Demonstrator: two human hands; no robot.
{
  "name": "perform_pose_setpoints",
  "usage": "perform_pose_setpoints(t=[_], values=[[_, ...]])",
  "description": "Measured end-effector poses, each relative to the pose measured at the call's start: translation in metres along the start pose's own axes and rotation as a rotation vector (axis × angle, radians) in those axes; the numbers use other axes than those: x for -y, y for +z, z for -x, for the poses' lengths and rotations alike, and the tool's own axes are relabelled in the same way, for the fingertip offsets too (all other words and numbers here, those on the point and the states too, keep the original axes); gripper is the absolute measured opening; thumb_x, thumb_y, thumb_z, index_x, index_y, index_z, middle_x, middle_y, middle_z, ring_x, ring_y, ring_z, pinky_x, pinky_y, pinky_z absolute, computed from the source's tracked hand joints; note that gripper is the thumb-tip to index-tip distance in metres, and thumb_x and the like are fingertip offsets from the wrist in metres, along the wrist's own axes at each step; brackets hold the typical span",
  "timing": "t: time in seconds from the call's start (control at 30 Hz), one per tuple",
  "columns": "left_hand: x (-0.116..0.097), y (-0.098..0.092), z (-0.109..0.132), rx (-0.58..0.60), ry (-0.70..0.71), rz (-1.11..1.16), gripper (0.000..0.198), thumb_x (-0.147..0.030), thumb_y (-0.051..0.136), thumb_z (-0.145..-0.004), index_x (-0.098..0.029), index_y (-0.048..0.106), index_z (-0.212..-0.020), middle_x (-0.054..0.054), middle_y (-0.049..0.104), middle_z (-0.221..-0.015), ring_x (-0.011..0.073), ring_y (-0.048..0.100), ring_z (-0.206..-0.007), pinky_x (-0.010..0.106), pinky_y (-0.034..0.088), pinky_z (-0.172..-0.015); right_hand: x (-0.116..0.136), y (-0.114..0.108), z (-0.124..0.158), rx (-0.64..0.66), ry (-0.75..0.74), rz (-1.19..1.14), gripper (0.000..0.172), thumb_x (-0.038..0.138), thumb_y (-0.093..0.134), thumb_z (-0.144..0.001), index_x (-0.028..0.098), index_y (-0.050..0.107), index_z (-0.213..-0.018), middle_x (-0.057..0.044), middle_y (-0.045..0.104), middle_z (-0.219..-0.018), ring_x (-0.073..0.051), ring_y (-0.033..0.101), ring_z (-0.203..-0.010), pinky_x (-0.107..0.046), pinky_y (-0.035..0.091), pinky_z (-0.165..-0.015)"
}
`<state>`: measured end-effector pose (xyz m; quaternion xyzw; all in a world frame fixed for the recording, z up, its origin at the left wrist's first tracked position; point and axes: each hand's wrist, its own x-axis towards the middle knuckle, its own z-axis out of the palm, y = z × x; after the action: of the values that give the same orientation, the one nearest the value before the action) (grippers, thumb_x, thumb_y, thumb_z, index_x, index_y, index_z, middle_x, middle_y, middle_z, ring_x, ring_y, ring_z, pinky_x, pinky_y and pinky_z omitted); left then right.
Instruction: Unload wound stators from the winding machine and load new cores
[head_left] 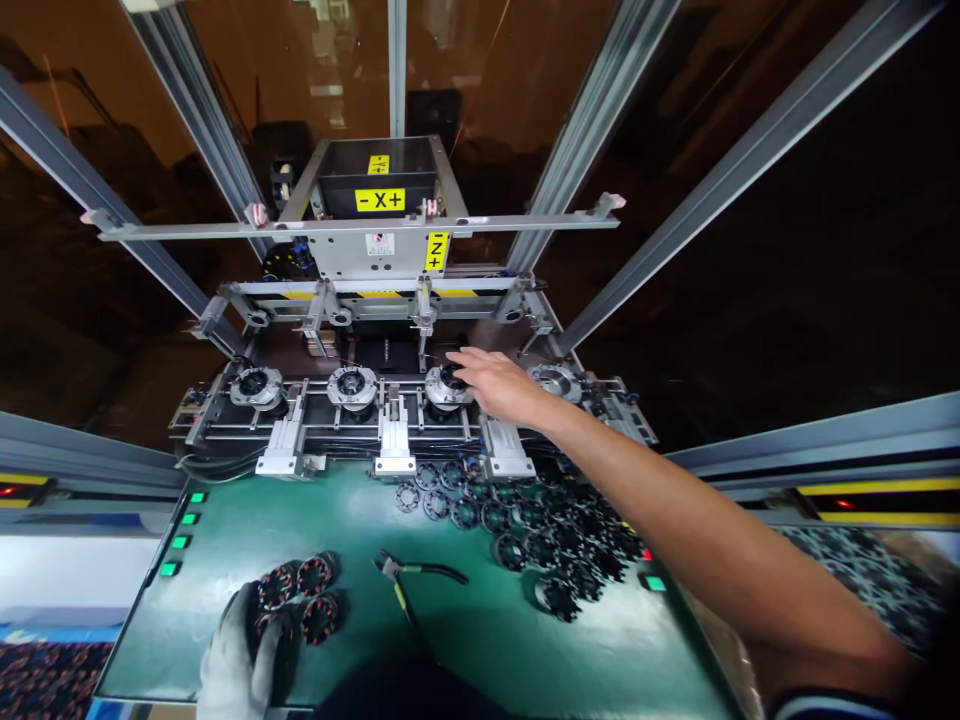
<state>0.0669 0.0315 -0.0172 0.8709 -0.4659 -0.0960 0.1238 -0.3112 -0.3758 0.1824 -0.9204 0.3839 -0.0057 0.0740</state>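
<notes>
My left hand (238, 650), in a pale glove, is at the lower left of the green bench, its thumb and fingers closed around a motor stator (264, 624) that they partly cover. Beside it lie several more stators (315, 575) wound with copper-coloured wire. My bare right hand (499, 385) reaches forward to the third round fixture (444, 392) of the winding machine. Its fingers are bent over a black stator (454, 375) seated there; the fingertips' far sides are hidden. Two fixtures to the left, one of them (352, 383), also carry dark stators.
Many black stators without visible wire (540, 530) cover the right part of the green bench (360, 650). Side cutters (397, 575) lie near the middle. Slim machine arms (424, 310) hang above the fixtures. Metal frame posts (750, 175) rise at both sides. Green buttons (180, 542) line the left edge.
</notes>
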Motion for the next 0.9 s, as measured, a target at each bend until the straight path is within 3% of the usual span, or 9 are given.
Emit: perform_pose_setpoints(t=[0.17,0.4,0.5,0.6,0.7,0.8,0.9], values=[[0.002,0.000,0.001,0.009,0.003,0.006,0.078,-0.063,0.028,-0.091,-0.006,0.043,-0.142,0.022,0.055,-0.136,0.0351,0.054,-0.127,0.048,0.045,-0.107,0.000,0.018,0.012,-0.030,-0.033,0.019,0.063,-0.006,0.047,-0.072,0.012,0.062,-0.130,-0.010,0.042,-0.154,-0.032,0.030,-0.147,-0.052,0.037,-0.111],[-0.002,-0.001,0.000,0.015,-0.010,0.059,0.079,-0.063,0.030,-0.090,-0.005,0.043,-0.143,0.022,0.053,-0.139,0.0355,0.050,-0.131,0.050,0.042,-0.111,0.002,0.039,0.005,-0.188,-0.073,-0.007,0.054,-0.007,0.047,-0.068,0.010,0.070,-0.114,-0.012,0.054,-0.143,-0.035,0.040,-0.142,-0.055,0.042,-0.108],[-0.006,-0.007,-0.001,0.045,-0.039,0.071,0.081,-0.063,0.031,-0.090,-0.004,0.041,-0.144,0.023,0.051,-0.140,0.0376,0.049,-0.131,0.052,0.041,-0.111,0.016,0.038,0.025,-0.337,-0.042,-0.038,0.055,-0.006,0.045,-0.073,0.007,0.065,-0.122,-0.014,0.053,-0.144,-0.033,0.042,-0.141,-0.053,0.044,-0.108],[-0.009,-0.012,-0.002,0.063,-0.010,0.070,0.082,-0.063,0.031,-0.091,-0.003,0.038,-0.146,0.024,0.050,-0.140,0.0378,0.049,-0.131,0.050,0.039,-0.112,0.037,0.040,0.079,-0.514,0.037,-0.069,0.053,0.000,0.045,-0.082,0.006,0.056,-0.133,-0.014,0.047,-0.149,-0.027,0.034,-0.146,-0.049,0.039,-0.116],[-0.012,-0.017,-0.003,0.047,0.033,0.066,0.083,-0.064,0.028,-0.091,-0.001,0.038,-0.145,0.025,0.051,-0.137,0.0383,0.049,-0.129,0.050,0.038,-0.112,0.059,0.056,0.158,-0.638,0.150,-0.086,0.043,0.007,0.048,-0.090,0.010,0.055,-0.132,-0.013,0.051,-0.146,-0.023,0.034,-0.146,-0.047,0.038,-0.119],[-0.016,-0.021,-0.002,0.079,0.035,0.052,0.079,-0.061,0.030,-0.093,-0.003,0.036,-0.146,0.024,0.051,-0.138,0.0366,0.049,-0.129,0.048,0.037,-0.113,0.074,0.094,0.238,-0.677,0.270,-0.084,0.029,0.017,0.055,-0.093,0.013,0.060,-0.122,-0.015,0.059,-0.136,-0.028,0.045,-0.138,-0.053,0.045,-0.111],[-0.019,-0.024,-0.001,0.091,0.019,0.022,0.075,-0.057,0.029,-0.096,-0.004,0.033,-0.149,0.024,0.047,-0.142,0.0364,0.045,-0.133,0.047,0.035,-0.114,0.085,0.143,0.293,-0.617,0.344,-0.076,0.020,0.026,0.059,-0.093,0.014,0.066,-0.106,-0.016,0.066,-0.124,-0.033,0.054,-0.129,-0.055,0.054,-0.098]])
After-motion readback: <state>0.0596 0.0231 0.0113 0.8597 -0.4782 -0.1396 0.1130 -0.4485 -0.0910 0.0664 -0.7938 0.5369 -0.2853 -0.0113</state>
